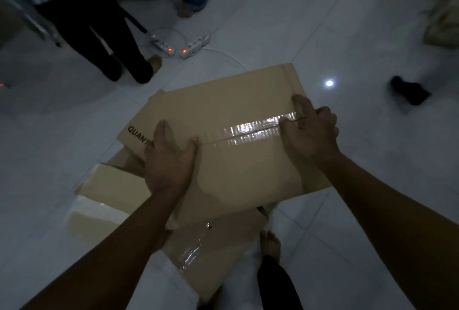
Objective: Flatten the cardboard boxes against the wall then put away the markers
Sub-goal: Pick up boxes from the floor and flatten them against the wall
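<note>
- Your left hand (171,158) lies at 9 o'clock on the cardboard box (248,173), fingers straight and pressing beside the taped seam (250,131).
- Your right hand (310,131) is at 3 o'clock on the box, fingers curled, pinching the tape end.
- The box sits at the centre, over flattened cardboard (216,255) on the tile floor (360,210).
- Two power strips (178,46) lie at 12 o'clock, beside a person's legs (104,44) at 11.
</note>
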